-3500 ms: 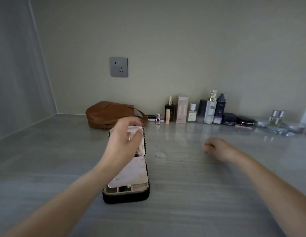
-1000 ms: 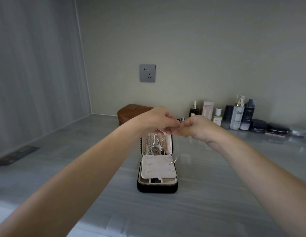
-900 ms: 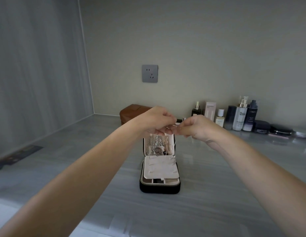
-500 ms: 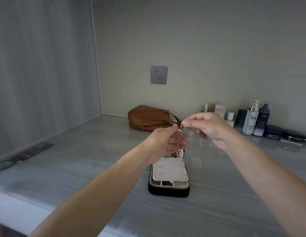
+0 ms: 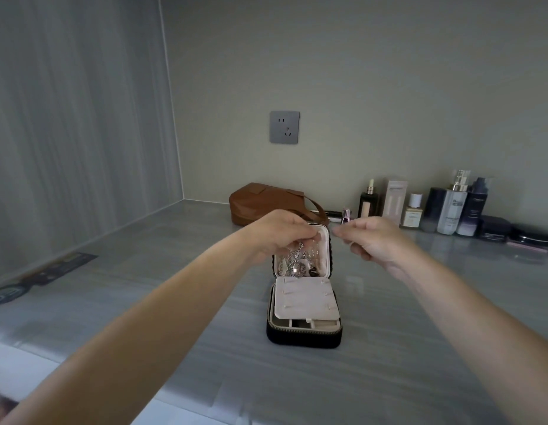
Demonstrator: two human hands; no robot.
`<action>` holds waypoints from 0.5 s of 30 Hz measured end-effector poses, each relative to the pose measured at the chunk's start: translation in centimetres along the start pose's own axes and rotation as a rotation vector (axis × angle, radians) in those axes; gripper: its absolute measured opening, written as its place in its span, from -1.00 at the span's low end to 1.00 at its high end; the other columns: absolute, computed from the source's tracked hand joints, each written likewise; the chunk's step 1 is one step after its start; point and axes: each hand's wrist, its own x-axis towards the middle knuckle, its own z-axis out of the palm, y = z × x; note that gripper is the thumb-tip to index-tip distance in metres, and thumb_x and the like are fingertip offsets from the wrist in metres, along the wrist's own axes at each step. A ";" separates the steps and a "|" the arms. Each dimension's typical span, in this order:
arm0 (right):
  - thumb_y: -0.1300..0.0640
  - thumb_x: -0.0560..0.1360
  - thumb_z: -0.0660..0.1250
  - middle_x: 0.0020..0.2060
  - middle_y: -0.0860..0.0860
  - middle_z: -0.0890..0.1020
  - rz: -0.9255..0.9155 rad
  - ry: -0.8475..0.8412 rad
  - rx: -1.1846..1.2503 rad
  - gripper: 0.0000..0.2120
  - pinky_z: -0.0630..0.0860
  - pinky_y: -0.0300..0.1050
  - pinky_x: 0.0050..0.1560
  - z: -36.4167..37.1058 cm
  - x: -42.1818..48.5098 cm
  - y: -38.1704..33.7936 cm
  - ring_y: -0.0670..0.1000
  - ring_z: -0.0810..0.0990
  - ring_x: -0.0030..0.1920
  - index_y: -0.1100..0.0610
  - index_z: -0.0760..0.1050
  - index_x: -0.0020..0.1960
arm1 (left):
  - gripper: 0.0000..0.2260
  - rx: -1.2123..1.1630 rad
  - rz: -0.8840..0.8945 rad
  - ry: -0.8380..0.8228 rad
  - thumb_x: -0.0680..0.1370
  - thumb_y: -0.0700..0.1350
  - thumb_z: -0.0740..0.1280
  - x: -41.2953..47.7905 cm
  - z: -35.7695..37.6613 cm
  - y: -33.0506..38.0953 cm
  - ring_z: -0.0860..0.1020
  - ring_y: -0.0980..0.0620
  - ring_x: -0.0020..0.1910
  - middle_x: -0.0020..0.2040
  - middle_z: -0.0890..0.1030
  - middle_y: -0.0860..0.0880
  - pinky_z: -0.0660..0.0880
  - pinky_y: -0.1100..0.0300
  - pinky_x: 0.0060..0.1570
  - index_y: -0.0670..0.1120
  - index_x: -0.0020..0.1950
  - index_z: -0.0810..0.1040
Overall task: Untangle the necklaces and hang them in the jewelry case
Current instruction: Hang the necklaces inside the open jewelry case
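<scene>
**Hands are parting at the lid**

Half a second ago my hands were meeting above the case; now they are separating. My left hand is reaching the top of the open lid, fingers curled round a chain hanging inside it. My right hand is drawing away, loosely curled; whether it is holding anything, I cannot tell. I am judging this chain nearly hung.
</scene>
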 end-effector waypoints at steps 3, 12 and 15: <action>0.14 0.52 0.35 -0.28 -0.04 0.62 -0.081 -0.090 0.074 -0.92 0.23 -0.25 -0.44 1.0 0.2 -0.1 -0.13 0.38 -0.50 0.05 0.62 -0.12 | -0.82 0.082 -0.034 -0.002 0.57 -0.12 0.28 0.4 -0.2 0.4 0.32 0.10 -0.41 -0.40 0.50 0.03 0.27 0.25 -0.31 -0.13 -0.18 0.59; 0.34 0.46 0.37 -0.48 -0.11 0.61 -0.156 -0.217 -0.002 -0.89 0.36 -0.40 -0.42 2.3 1.1 -0.6 -0.24 0.47 -0.51 0.21 0.59 -0.03 | -0.76 0.196 -0.005 0.069 0.56 -0.12 0.32 1.3 -0.7 0.6 0.31 0.07 -0.41 -0.36 0.48 -0.06 0.23 0.21 -0.38 -0.10 -0.32 0.54; 0.27 0.43 0.44 -0.52 -0.13 0.54 -0.230 -0.110 -0.221 -0.97 0.35 -0.37 -0.41 2.1 1.4 -0.5 -0.26 0.43 -0.55 0.20 0.60 -0.15 | -0.86 0.201 -0.016 0.069 0.53 -0.16 0.35 1.5 -0.8 0.3 0.37 0.02 -0.32 -0.35 0.52 -0.04 0.23 0.22 -0.38 -0.13 -0.23 0.58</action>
